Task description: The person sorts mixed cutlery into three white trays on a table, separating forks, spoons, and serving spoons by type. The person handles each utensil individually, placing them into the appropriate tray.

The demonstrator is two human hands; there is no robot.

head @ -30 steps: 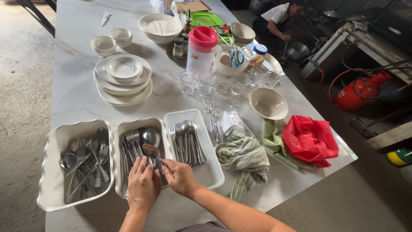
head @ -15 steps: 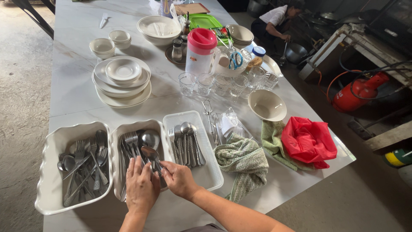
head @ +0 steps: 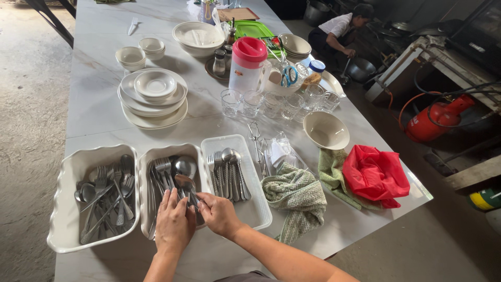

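My left hand (head: 173,225) and my right hand (head: 219,214) meet over the near end of the middle white tray (head: 147,156), which holds forks and large spoons. Both hands grip the handles of a bundle of steel spoons (head: 185,184) whose bowls point away from me. To the right a clear rectangular tray (head: 258,209) holds a neat row of forks and spoons (head: 227,169). On the left, a second white tray (head: 60,219) contains a loose heap of mixed cutlery (head: 104,196).
A green towel (head: 297,196), a red cloth (head: 377,172) and a beige bowl (head: 326,129) lie to the right. Stacked plates (head: 154,96), glasses (head: 271,102) and a red-lidded jug (head: 248,62) stand farther back. A person crouches at the far right by a red gas cylinder (head: 438,116).
My hands stay on the spoon bundle with only small finger shifts. The view has drifted slightly.
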